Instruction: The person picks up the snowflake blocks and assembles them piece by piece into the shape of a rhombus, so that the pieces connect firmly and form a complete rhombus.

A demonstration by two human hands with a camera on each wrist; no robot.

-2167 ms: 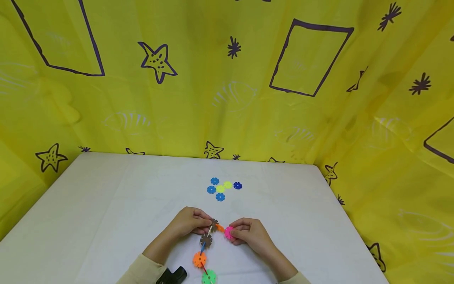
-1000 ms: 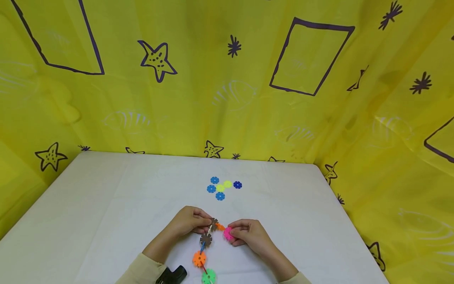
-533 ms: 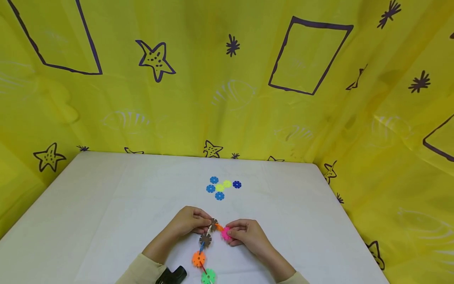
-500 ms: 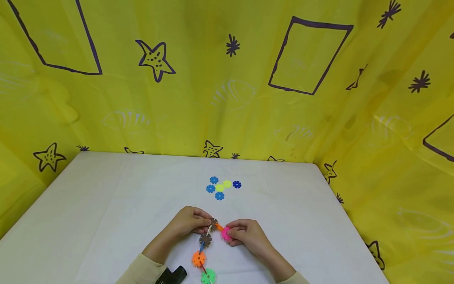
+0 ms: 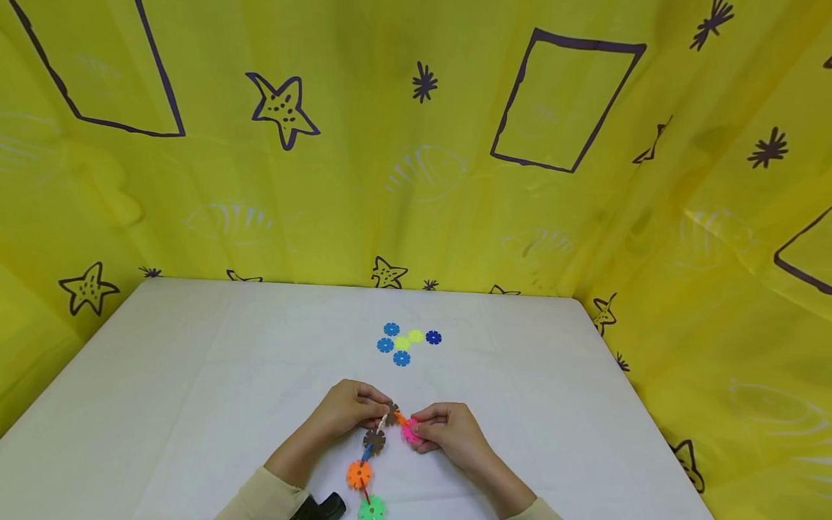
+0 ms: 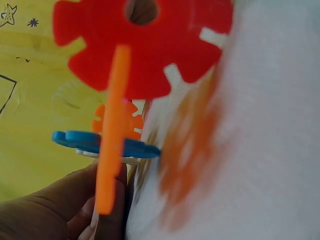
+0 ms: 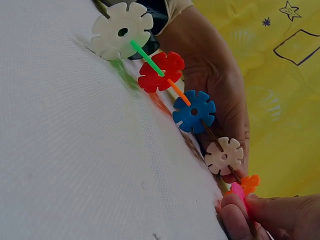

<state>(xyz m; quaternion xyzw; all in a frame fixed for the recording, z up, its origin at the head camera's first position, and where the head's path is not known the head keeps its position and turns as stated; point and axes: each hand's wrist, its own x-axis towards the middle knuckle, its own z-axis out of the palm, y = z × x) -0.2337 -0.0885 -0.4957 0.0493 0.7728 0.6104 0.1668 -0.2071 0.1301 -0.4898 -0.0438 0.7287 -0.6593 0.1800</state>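
Observation:
A chain of slotted snowflake discs runs across the lower middle of the head view. My left hand (image 5: 351, 410) pinches the brown disc (image 5: 393, 414) near its far end. An orange disc (image 5: 401, 419), seen nearly edge-on, joins that brown one. My right hand (image 5: 448, 430) pinches a pink disc (image 5: 409, 433) against the orange disc; whether their slots interlock I cannot tell. Toward me the chain continues with a white disc (image 6: 125, 160), another brown disc (image 5: 374, 440), a blue disc (image 7: 194, 111), another orange disc (image 5: 359, 475), a red disc (image 7: 161, 72) and a green disc (image 5: 372, 508).
Several loose discs lie flat beyond my hands: blue ones (image 5: 401, 358), yellow ones (image 5: 415, 336) and a dark blue one (image 5: 433, 337). They rest on a white-covered table (image 5: 260, 347). A yellow patterned curtain (image 5: 351, 180) surrounds its back and sides. A black device (image 5: 321, 507) sits at my left wrist.
My right hand has moved slightly left with the pink disc, closer to the orange disc. The chain's near end has swung a little left. My left hand keeps its pinch.

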